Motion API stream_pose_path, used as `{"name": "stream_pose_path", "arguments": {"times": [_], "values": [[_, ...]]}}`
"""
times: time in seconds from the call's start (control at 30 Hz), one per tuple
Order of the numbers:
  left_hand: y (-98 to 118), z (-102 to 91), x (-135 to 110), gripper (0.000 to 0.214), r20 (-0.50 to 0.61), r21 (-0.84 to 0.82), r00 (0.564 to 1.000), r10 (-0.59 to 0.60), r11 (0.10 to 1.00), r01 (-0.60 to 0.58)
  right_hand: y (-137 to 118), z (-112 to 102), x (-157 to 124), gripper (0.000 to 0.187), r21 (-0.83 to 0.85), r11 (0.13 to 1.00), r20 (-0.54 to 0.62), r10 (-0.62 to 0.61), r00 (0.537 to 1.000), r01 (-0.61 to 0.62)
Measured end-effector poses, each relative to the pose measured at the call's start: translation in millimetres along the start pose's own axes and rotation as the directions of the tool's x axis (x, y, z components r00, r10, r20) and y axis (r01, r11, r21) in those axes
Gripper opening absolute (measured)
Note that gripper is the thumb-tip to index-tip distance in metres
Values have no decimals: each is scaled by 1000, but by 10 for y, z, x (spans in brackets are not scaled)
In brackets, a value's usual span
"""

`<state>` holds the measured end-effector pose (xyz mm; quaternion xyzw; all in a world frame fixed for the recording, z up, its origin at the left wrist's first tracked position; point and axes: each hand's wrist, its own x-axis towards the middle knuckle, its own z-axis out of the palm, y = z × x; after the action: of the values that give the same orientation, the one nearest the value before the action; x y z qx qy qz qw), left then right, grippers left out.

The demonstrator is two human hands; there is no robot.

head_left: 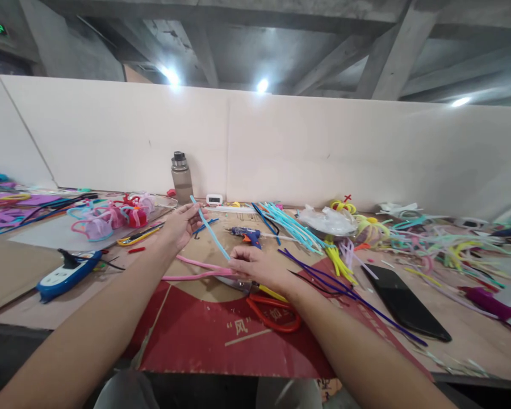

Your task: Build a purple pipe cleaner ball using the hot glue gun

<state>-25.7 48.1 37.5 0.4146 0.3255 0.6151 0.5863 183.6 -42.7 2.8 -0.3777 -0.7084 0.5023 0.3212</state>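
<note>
My left hand [183, 223] pinches the upper part of a light blue pipe cleaner [210, 230] that slants across the table. Its lower end is pinched in my right hand [255, 267], fingers closed. Two pink pipe cleaners [191, 270] lie flat under and just left of my right hand. Red-handled scissors [272, 312] rest on the red cardboard sheet [221, 341] beneath my right wrist. A blue glue gun [244, 234] lies just beyond my hands.
A black phone [404, 304] lies right of my right arm, with dark purple pipe cleaners [344, 289] crossing beside it. Heaps of coloured pipe cleaners [430, 241] fill the right. A blue power strip [66, 274], pink craft pieces [111, 218] and a bottle [181, 177] stand left.
</note>
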Motion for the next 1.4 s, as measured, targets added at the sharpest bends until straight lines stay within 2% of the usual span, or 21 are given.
{"name": "stream_pose_path", "arguments": {"times": [0.13,0.27,0.5,0.67,0.93,1.2,1.4], "values": [[-54,-18,12,14,120,42,991,-62,998,57,13,-1,11,29,36,999,10,33,999,-33],[-104,-16,1,16,224,110,966,-131,988,108,43,-15,26,27,70,995,-58,76,995,-72],[-172,-17,16,18,205,178,975,-84,983,47,25,-9,23,23,169,980,-45,112,993,-103],[-209,60,-26,24,250,247,964,-94,969,30,44,-29,37,25,172,982,-22,85,996,-80],[-294,142,-63,23,243,262,965,-96,965,30,105,-41,90,29,208,978,70,3,998,-18],[-332,117,-109,17,206,165,973,-105,984,71,16,-35,24,28,250,967,-35,67,997,-56],[-253,85,-73,10,66,101,997,-42,994,35,39,-7,20,22,218,973,-43,93,995,-81]]}}
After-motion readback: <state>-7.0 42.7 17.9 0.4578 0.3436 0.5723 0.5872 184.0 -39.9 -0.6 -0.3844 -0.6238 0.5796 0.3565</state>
